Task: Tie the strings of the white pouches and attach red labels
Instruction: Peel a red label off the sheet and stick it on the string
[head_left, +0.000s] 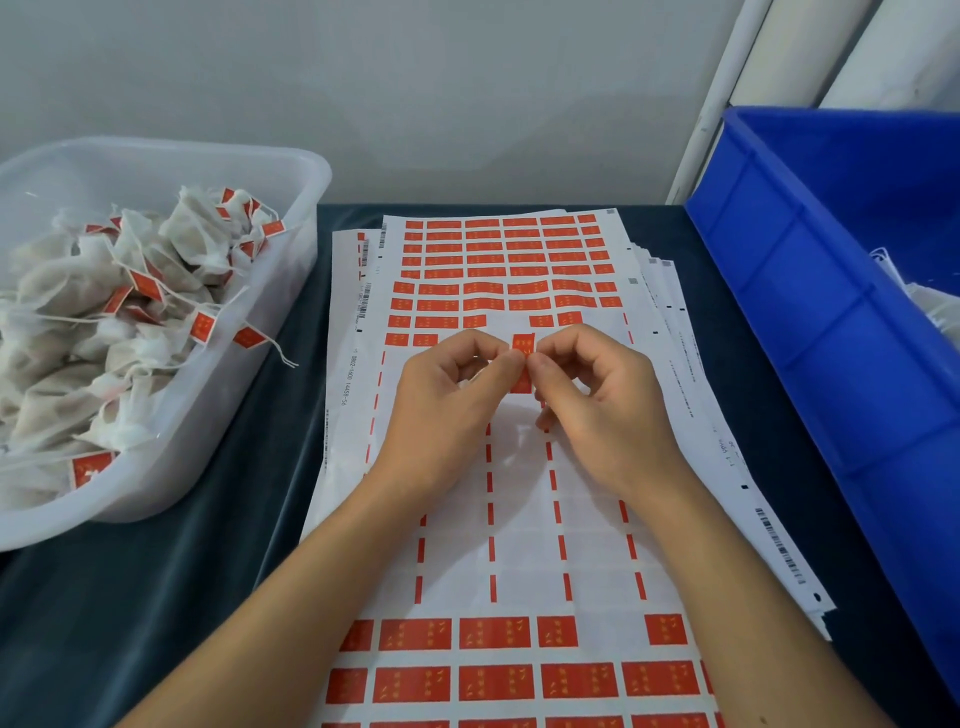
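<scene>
Pinching 1 small red label (522, 347) with gold print between them, left hand (451, 400) and right hand (605, 402) hold it just above the label sheet (519, 519) on the counter (208, 519).

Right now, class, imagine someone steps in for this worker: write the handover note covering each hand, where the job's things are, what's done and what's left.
Left hand and right hand: both pinch one red label between the fingertips, held above the label sheets.
Done: clear tub on the left holds a pile of tied white pouches, labels already on their strings.
Left: blue bin on the right shows only a little white material at its edge; contents unclear. Many labels remain on the sheets.
</scene>
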